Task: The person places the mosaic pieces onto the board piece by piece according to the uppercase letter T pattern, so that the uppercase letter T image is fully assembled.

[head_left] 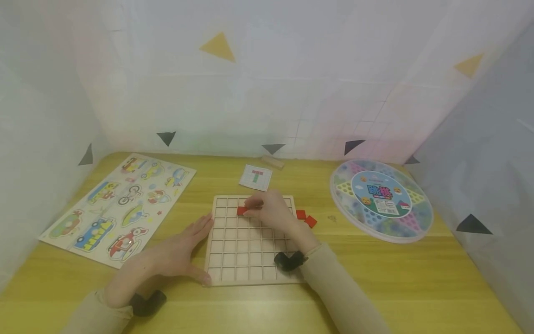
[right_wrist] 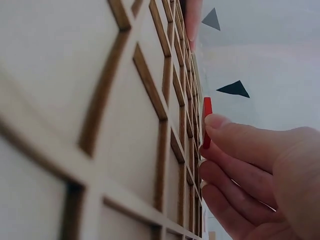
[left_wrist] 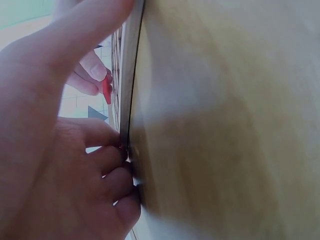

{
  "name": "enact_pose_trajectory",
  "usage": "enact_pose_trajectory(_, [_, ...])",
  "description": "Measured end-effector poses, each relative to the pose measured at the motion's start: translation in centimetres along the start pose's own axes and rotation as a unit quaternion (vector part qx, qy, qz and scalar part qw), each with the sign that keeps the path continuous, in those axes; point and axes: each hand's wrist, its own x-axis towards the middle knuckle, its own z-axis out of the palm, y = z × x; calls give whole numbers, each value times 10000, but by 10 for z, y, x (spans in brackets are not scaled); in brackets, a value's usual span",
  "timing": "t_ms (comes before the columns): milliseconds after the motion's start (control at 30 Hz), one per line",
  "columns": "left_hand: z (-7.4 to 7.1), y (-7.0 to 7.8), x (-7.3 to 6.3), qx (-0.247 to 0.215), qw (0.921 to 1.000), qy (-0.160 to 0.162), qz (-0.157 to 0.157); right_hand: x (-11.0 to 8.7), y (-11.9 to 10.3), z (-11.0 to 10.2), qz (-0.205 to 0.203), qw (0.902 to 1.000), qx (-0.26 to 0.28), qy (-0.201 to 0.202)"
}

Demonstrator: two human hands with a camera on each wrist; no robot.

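Observation:
A wooden grid board point(head_left: 242, 260) lies in the middle of the table, divided into square cells. My right hand point(head_left: 271, 211) pinches a red square tile point(head_left: 241, 211) over the board's upper rows; the right wrist view shows the tile point(right_wrist: 207, 107) on edge between thumb and fingers. Along the board's left edge rests my left hand point(head_left: 179, 250), thumb at the lower corner and fingers farther up the side. Two more red tiles, one point(head_left: 301, 214) by the right edge and another point(head_left: 310, 221) beside it, lie on the table.
Behind the board lies a pattern card point(head_left: 267, 181) with a red and green T shape, near a small wooden strip point(head_left: 273, 162). A picture puzzle board point(head_left: 162, 218) is at the left. A round board game point(head_left: 338, 185) lies at the right.

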Motion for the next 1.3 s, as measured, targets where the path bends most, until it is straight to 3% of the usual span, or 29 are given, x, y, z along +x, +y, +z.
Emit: enact_pose_trajectory(1300, [-1, 1, -1, -33, 10000, 6, 32, 0, 3, -1, -72, 9993, -340, -118])
